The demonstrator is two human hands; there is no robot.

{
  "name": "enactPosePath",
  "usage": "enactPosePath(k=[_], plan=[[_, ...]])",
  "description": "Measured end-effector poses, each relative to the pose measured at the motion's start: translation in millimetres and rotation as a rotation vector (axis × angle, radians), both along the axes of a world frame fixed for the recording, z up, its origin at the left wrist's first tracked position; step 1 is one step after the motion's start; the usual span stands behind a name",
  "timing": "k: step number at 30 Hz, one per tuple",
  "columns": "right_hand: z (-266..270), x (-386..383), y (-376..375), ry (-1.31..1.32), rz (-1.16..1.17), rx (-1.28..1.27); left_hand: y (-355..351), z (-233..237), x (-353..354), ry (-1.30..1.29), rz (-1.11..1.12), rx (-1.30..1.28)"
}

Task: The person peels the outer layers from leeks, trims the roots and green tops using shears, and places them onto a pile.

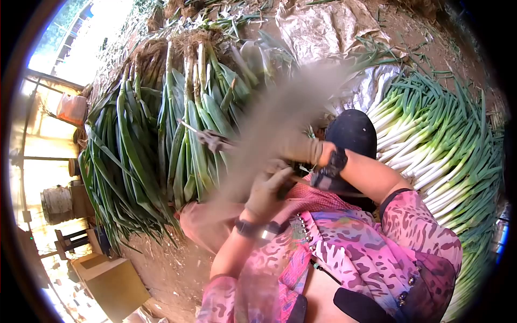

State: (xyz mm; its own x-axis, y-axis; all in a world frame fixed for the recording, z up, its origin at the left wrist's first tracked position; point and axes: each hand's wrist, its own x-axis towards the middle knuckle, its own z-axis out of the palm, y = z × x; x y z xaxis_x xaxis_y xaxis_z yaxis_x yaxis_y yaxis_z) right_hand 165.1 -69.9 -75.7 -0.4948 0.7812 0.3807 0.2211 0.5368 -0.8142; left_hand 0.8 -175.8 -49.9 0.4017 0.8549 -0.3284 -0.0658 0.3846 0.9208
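My left hand [267, 189], in a light glove, is just above my lap with its fingers curled; what it holds cannot be made out. Close by on the right is my gloved right hand [301, 148], its fingers smeared by motion. A wide blurred grey-brown streak [285, 107] crosses in front of both hands. Left of them, a thin stick-like thing with a dark knotted part [212, 140] shows over the leeks. Large untrimmed leeks [129, 129] with roots lie in a heap on the left. Cleaned leeks [425, 145] with white stems are piled on the right.
A crumpled pale sheet [328, 32] lies on the dirt floor at the top, with a white sack [371, 86] below it. At lower left stands an open cardboard box [110, 285]. A dark-covered knee [353, 132] rises beside my right hand.
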Motion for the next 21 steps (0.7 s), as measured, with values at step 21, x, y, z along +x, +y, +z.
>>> enactPosePath(k=[21], plan=[[-189.4,-64.5,241.5,-0.750,-0.617,-0.503,22.4,-14.1,-94.8,0.015,0.322,-0.335]])
